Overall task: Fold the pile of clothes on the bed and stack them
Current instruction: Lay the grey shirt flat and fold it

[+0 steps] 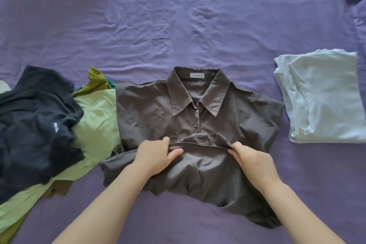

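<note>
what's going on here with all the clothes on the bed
A person is folding a brown collared shirt laid flat on the purple bedsheet. Both hands, the left hand and right hand, pinch its lower part, doubled up toward the collar. An unfolded pile lies to the left, with a dark navy garment over a light green one. One folded pale blue garment sits to the right.
</note>
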`<state>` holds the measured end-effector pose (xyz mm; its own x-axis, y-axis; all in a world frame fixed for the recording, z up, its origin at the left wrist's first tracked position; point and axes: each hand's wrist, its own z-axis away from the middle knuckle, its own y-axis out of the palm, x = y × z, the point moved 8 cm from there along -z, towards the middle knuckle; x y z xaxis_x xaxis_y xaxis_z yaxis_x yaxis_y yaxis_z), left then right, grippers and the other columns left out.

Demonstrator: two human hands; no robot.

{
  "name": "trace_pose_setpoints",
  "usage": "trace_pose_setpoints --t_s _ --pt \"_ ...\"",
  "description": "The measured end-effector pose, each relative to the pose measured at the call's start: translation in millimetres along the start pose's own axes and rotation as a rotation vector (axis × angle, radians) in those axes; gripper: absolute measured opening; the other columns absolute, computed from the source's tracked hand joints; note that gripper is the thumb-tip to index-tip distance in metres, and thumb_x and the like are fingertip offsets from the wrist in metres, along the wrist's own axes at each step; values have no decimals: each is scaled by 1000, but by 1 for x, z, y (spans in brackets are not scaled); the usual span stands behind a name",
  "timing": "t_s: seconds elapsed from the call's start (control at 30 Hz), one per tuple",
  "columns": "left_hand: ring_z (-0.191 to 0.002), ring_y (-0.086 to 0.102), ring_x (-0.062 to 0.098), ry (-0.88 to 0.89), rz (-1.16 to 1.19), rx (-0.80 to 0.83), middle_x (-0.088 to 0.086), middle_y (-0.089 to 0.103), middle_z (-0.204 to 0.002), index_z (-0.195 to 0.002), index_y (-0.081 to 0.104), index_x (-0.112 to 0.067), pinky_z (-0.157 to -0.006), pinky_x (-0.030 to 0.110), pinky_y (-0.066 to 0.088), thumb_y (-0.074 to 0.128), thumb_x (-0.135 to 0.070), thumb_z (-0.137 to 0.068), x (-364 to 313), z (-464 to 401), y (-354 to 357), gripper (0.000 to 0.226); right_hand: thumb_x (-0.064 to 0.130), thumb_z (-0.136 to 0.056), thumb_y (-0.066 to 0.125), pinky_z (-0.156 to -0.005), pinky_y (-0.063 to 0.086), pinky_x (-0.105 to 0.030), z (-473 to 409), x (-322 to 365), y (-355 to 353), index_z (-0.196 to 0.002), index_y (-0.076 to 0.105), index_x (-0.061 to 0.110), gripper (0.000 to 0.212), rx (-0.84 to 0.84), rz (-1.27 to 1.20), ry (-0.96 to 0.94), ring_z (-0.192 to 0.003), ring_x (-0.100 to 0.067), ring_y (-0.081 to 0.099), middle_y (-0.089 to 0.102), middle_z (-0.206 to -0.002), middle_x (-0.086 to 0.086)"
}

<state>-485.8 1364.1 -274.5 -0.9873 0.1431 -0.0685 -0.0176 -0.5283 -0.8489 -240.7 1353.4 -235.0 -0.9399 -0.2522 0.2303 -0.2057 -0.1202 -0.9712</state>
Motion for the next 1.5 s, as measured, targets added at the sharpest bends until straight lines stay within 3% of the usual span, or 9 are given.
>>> trace_pose_setpoints --t_s 0.23,0.37,0.57,0.67,0.77,0.9,1.03,1.3,1.5 --pt "-77 62 26 221 183 -370 4 61 -78 -81 60 -11 -59 37 48 58 -44 -90 4 -6 -94 34 40 -92 44 -29 32 -27 -53 9 -55 -63 53 13 41 -228 94 -188 -33 -23 48 49 -47 -1" --pt "-39 52 27 338 -100 -629 5 50 -54 -60 56 -10 -34 25 35 73 -43 -77 2 -18 -157 41 43 -91 45 -31 25 -22 -107 9 -86 -60 48 14 42 -292 216 -221 -30 -21 44 43 -43 0" --pt "-43 54 15 379 -390 -821 -1 52 -58 -57 56 -16 -35 21 31 73 -60 -69 8 -89 -205 48 32 -81 71 -43 38 -31 -196 -2 -89 -72 58 7 29 -285 279 -109 -50 -30 57 55 -59 -10" --pt "-44 53 9 360 -467 -820 -5 53 -59 -58 57 -21 -34 21 30 72 -65 -67 4 -127 -199 48 25 -79 75 -78 50 -47 -209 -7 -74 -110 65 2 40 -284 220 61 -93 -37 63 65 -101 -21" --pt "-45 55 10 315 -384 -767 -4 55 -60 -62 58 -21 -35 22 32 70 -67 -67 -2 -157 -185 48 47 -90 44 -109 21 -56 -181 18 -29 -136 50 17 56 -199 144 88 -132 -38 40 47 -140 -19" --pt "-81 66 22 141 -155 -455 0 61 -95 -97 47 -18 -54 30 34 46 -62 -89 10 -193 -139 46 70 -85 5 -109 7 -66 -159 12 46 -146 17 36 70 183 125 165 -145 -31 10 19 -156 -11" --pt "-79 63 27 64 -15 -368 0 65 -86 -88 35 -18 -55 30 30 47 -69 -83 38 -194 -131 53 74 -73 -15 -108 -21 -58 -157 -5 73 -136 -26 45 70 308 161 199 -134 -17 -36 -27 -152 1" --pt "-76 54 19 -103 -78 144 -9 58 -74 -67 53 -19 -54 27 29 55 -81 -66 110 -173 -142 62 71 -89 8 -112 -9 -58 -165 82 60 -147 10 42 65 183 -99 36 -147 -25 -8 2 -158 -1" --pt "-120 42 23 -70 -164 -342 0 52 -126 -118 51 -25 -96 36 27 62 -46 -84 102 -128 -174 41 68 -90 12 -109 -8 -63 -167 86 80 -148 2 43 64 399 103 118 -145 -27 -16 -8 -160 -4"
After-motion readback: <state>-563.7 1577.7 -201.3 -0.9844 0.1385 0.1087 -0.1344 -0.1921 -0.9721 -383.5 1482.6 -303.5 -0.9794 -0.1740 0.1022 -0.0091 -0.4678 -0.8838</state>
